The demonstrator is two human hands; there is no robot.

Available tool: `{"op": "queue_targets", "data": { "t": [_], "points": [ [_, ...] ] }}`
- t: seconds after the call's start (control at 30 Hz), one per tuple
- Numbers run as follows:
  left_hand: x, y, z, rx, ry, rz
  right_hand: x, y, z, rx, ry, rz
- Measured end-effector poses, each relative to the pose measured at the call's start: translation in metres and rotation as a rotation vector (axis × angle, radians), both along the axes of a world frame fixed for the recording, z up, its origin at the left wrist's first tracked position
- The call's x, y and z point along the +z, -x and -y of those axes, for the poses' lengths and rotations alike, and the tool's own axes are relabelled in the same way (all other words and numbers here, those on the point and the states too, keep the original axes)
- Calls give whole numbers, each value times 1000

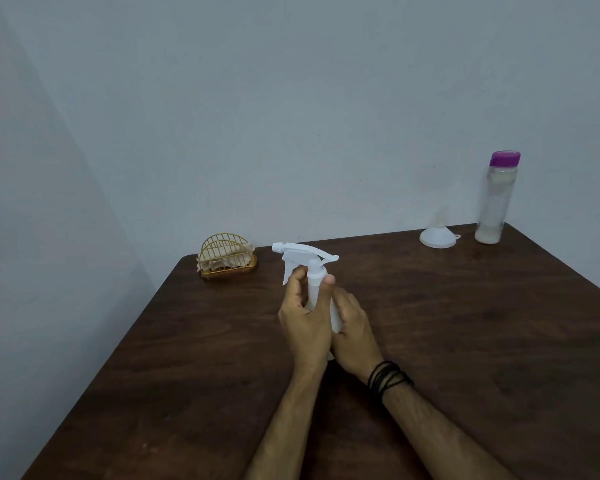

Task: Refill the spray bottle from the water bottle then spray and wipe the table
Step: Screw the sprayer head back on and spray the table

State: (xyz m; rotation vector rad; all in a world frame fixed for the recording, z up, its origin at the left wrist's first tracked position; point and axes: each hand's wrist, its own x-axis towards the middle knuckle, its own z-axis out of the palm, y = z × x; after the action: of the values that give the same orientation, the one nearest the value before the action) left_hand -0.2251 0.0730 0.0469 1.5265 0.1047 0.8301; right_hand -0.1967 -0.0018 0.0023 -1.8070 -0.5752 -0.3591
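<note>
Both hands are on the spray bottle (314, 289), which stands near the middle of the brown surface (465, 341). The left hand (303, 317) has its grip closed around the neck just under the white trigger head (300, 256), thumb tip on the collar. The right hand (352, 327), the one with black cords at the wrist, grasps the body lower down, hiding most of it. The step in hand looks like unscrewing the trigger head so the bottle can be refilled; nothing has been poured yet, judging by the capped water bottle (496, 199) standing at the far right corner.

The next move calls for turning the collar while the right hand keeps the body steady, then lifting the head clear. The funnel (437, 233) sits mouth-down just left of the water bottle, both well apart from the hands. A wire napkin holder (227, 256) sits at the far left corner, for the wiping later.
</note>
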Motion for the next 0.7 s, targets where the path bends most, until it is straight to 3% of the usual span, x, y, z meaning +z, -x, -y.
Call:
{"op": "queue_targets", "data": {
  "t": [0.7],
  "points": [
    [11, 8, 1, 105, 34, 36, -1, -1, 1, -4, 20, -32]
  ]
}}
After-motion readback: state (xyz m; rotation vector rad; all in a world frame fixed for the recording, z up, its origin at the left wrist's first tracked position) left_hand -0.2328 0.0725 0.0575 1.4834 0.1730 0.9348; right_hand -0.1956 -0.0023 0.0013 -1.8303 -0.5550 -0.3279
